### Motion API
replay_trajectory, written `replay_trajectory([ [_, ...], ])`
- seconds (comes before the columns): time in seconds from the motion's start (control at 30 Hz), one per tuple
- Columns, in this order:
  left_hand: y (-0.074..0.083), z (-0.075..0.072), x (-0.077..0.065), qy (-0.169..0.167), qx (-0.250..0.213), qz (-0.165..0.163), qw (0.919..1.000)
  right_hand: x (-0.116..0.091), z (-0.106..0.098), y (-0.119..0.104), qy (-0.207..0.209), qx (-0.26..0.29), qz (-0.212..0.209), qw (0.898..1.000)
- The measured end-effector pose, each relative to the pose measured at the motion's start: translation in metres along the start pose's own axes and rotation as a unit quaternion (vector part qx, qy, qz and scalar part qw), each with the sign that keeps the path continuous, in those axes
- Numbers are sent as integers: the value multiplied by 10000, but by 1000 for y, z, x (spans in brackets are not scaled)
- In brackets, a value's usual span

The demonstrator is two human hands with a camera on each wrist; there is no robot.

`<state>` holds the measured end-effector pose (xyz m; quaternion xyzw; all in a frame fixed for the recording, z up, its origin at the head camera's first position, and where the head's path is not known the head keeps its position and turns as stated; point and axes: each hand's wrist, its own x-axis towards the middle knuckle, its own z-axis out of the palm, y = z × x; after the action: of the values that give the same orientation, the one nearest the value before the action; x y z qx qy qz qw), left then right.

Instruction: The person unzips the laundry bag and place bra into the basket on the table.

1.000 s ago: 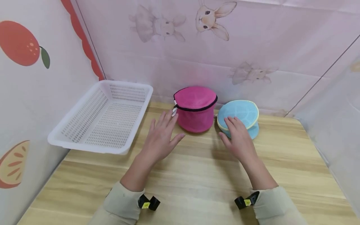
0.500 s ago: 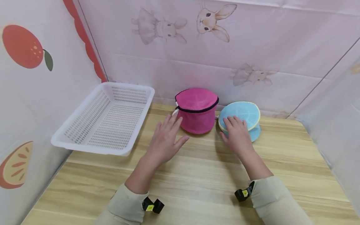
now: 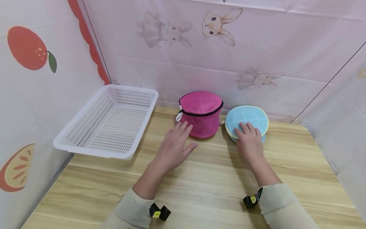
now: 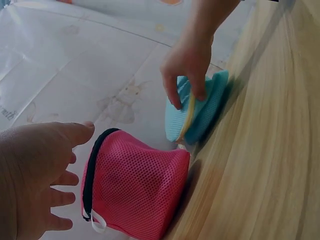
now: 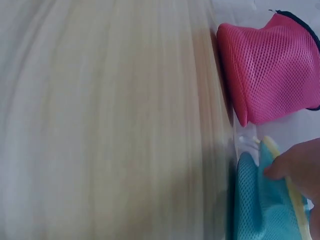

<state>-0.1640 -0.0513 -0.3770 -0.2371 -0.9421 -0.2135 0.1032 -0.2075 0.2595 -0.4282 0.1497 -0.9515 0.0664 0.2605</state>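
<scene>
My right hand (image 3: 250, 143) is at a light-blue mesh bag (image 3: 247, 114) with yellow trim on its round top. Its thumb and fingers lie on either side of the yellow edge, pinching the bag, as the left wrist view shows. In the right wrist view the thumb presses into the blue mesh (image 5: 277, 215). My left hand (image 3: 172, 149), fingers spread and holding nothing, hovers before a pink mesh bag (image 3: 201, 124). That bag stands upright, with a black zip band and a white pull loop (image 3: 179, 117) at its left. Whether the left fingertips touch it, I cannot tell.
A white perforated plastic basket (image 3: 134, 149) stands on the left of the wood-grain table (image 3: 206, 194). Behind the bags rises a pink wall covering (image 3: 186, 73) with printed rabbits. Pale walls border the table on both sides.
The right fingers have closed on the blue bag's edge, and the bag has shifted slightly right and tilted. The left hand has drifted a little right and toward me. The pink bag stays put.
</scene>
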Motion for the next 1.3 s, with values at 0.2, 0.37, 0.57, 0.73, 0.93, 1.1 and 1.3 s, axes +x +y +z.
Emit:
replay_trajectory([
  [0.2,6,8,2,-167,51,57,9998,-7,0,6,584,139,-144,9981],
  [0.37,11,14,2,-278,-8,105,9996,-13,-2,8,1060,431,-257,9931],
  [0.57,15,21,1,-368,18,161,9992,-24,2,6,1319,632,-228,9890],
  [0.73,16,24,1,-391,50,177,9991,-25,5,-1,1513,879,-384,9838],
  [0.93,16,25,1,-416,45,174,9990,-22,8,-13,1682,1088,-728,9770],
  [1.1,16,26,1,-418,76,210,9989,-18,12,-23,2000,1316,-990,9659],
  [1.3,15,25,3,-453,10,103,9989,-11,11,-35,2188,1544,-1374,9536],
])
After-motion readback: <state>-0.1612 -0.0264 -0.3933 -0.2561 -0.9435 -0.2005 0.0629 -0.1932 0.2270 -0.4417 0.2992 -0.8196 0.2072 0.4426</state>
